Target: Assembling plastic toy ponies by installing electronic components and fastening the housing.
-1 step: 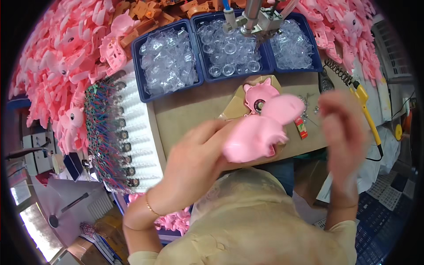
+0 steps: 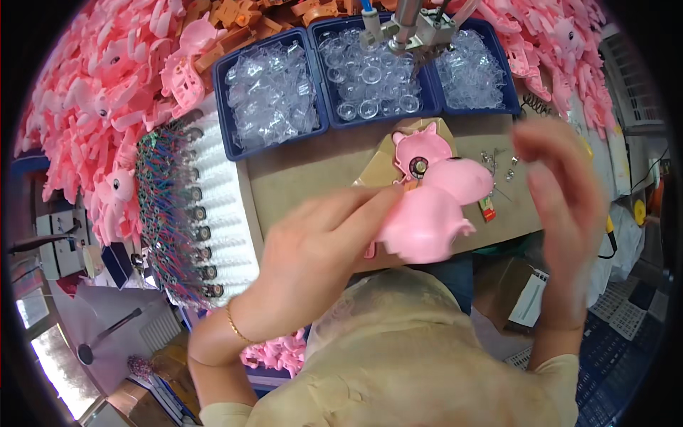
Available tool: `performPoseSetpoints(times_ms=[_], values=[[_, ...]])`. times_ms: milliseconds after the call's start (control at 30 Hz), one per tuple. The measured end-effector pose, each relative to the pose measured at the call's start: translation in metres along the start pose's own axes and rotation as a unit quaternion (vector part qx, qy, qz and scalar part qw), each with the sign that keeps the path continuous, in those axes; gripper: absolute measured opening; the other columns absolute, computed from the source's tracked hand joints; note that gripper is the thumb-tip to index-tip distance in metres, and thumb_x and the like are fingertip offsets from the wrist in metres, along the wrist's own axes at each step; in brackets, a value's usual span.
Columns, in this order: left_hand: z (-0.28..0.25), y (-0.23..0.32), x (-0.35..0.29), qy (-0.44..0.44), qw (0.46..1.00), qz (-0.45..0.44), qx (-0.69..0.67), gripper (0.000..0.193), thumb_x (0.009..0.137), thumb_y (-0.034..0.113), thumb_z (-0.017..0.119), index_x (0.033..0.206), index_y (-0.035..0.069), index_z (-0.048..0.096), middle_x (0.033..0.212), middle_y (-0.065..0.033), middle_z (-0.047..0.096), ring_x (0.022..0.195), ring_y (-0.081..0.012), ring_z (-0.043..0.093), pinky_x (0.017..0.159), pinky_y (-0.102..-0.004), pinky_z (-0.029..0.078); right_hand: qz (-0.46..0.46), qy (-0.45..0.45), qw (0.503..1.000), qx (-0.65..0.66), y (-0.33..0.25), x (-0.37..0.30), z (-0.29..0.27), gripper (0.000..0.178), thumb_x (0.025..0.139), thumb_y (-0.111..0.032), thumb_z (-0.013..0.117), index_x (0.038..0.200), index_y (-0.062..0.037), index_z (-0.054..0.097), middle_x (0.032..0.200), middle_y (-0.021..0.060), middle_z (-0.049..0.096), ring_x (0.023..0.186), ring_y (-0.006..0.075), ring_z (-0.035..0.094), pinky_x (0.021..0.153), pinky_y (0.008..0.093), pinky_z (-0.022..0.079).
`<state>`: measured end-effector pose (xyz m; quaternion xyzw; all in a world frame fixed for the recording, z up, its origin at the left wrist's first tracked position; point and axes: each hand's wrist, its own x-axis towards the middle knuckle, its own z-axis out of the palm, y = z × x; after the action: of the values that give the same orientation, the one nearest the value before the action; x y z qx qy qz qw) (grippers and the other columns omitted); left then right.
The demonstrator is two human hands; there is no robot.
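Cardboard worktop (image 2: 313, 178), blue trays (image 2: 235, 146) behind

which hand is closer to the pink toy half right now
Left. The left hand touches the pink toy half, fingertips on its left edge. The right hand is raised off to its right, blurred and apart from it.

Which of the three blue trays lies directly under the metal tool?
The middle blue tray, filled with round clear domes; the metal tool hangs above it, and the other two flank it.
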<state>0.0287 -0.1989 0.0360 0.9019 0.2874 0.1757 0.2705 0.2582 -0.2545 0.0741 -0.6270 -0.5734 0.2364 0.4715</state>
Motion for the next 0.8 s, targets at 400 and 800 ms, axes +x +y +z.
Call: performPoseSetpoints(times_ms=[400,800], values=[[0.052,-0.020,-0.035,0.308,0.918,0.149,0.202,0.035,0.074,0.016,0.068,0.108,0.008,0.059,0.111,-0.0058,0.059,0.102,-0.0180,0.055,0.083,-0.0299,0.044,0.192,-0.499,0.845,0.004,0.009,0.046,0.031,0.049,0.077,-0.011,0.063,0.122,-0.0005,0.047,0.100,0.0091,0.059,0.089,0.0144,0.059,0.077,0.0289,0.050],[0.074,-0.014,-0.046,0.033,0.945,0.102,0.309,0.046,0.079,0.021,0.049,0.122,0.004,0.054,0.127,-0.0111,0.053,0.117,-0.0206,0.045,0.092,-0.0302,0.037,0.318,-0.541,0.776,0.061,0.031,0.050,0.030,0.047,0.083,-0.013,0.060,0.125,0.0035,0.045,0.108,0.0075,0.058,0.094,0.0109,0.056,0.080,0.0267,0.048]])
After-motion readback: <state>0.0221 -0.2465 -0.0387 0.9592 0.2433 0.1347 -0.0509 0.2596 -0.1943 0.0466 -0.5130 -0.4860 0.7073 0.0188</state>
